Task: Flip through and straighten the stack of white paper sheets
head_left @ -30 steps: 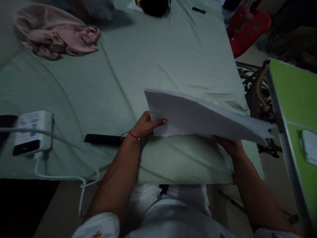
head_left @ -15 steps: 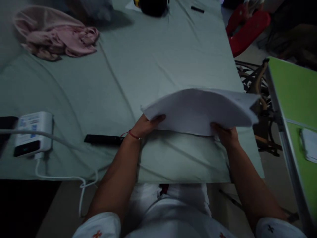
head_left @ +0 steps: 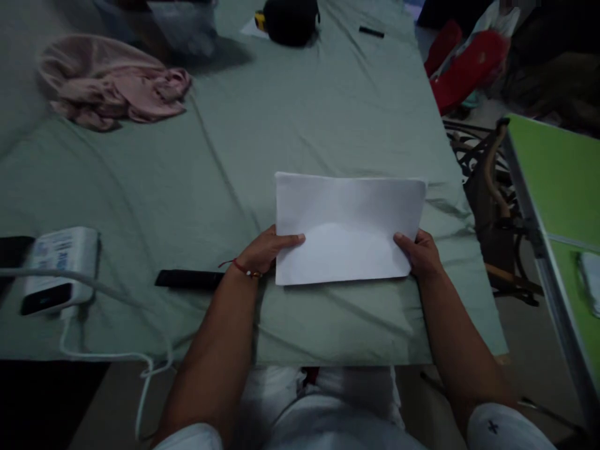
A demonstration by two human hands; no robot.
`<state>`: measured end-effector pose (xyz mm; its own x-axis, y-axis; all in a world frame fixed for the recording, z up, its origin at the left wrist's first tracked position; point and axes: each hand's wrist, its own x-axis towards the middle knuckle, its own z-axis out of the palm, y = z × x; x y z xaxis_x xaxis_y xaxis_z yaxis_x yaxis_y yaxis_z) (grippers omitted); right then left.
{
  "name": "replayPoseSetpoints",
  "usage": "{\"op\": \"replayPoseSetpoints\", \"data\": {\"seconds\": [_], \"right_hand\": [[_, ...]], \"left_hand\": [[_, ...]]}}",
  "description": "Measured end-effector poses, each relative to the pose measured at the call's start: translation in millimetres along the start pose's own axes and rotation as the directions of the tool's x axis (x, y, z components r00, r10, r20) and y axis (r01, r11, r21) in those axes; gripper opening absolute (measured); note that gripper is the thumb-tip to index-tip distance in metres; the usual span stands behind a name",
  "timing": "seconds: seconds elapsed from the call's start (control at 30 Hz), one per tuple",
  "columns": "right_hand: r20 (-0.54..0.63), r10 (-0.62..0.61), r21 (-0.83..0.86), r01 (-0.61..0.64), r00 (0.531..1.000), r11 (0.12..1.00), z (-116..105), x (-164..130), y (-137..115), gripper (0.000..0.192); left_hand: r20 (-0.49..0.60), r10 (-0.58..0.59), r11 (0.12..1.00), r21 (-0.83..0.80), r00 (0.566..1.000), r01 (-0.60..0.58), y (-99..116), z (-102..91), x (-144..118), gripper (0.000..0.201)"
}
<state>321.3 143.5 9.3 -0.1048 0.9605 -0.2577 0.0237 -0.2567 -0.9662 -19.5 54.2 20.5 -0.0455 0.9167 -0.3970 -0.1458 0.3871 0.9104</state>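
Observation:
Between my hands is a stack of white paper point(head_left: 347, 231), blank on top and nearly flat, close to the front of the cloth-covered table point(head_left: 328, 137). My left hand point(head_left: 269, 250) grips its left edge, thumb on top and fingers underneath, out of sight. At the right edge my right hand point(head_left: 419, 251) pinches it the same way. A red string bracelet point(head_left: 244, 269) circles my left wrist. Just left of that wrist lies a long black object point(head_left: 187, 279), partly covered by my forearm.
A white power bank point(head_left: 60, 269) with a cable sits at left. Farther back are a crumpled pink cloth point(head_left: 122, 94), a dark rounded object point(head_left: 290, 22) and a small black stick point(head_left: 371, 31). On the right stand a red chair point(head_left: 473, 72) and a green table point(head_left: 557, 181).
The paper was bowed upward with its right end flaring out; now it is straight and flat. My hands have come a little lower in view, still gripping its sides.

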Motion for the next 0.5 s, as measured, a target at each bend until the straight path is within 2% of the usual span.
{"op": "replayPoseSetpoints", "data": {"seconds": [0.1, 0.23, 0.3, 0.43, 0.5], "right_hand": [[-0.011, 0.016, 0.048, -0.015, 1.0, 0.999, -4, -1, -1, 0.06], [0.0, 0.018, 0.003, -0.018, 1.0, 1.0, -6, 1, 6, 0.05], [-0.001, 0.011, -0.008, -0.011, 1.0, 1.0, -7, 2, 10, 0.047], [-0.014, -0.005, 0.007, 0.005, 1.0, 1.0, -5, 3, 14, 0.05], [-0.021, -0.004, 0.019, 0.005, 1.0, 1.0, -6, 4, 12, 0.052]], "left_hand": [[0.06, -0.039, 0.998, 0.049, 0.997, 0.036, -3, -2.1, -3, 0.066], [0.072, -0.053, 0.995, 0.083, 0.996, 0.047, -5, -1.5, -4, 0.065], [0.054, -0.036, 0.996, 0.079, 0.998, 0.032, -5, 1.5, -2, 0.066], [-0.056, 0.034, 0.999, 0.028, 0.998, -0.032, -6, 7.4, 5, 0.071], [-0.058, 0.037, 0.999, 0.016, 0.998, -0.036, -5, 7.7, 6, 0.072]]}}
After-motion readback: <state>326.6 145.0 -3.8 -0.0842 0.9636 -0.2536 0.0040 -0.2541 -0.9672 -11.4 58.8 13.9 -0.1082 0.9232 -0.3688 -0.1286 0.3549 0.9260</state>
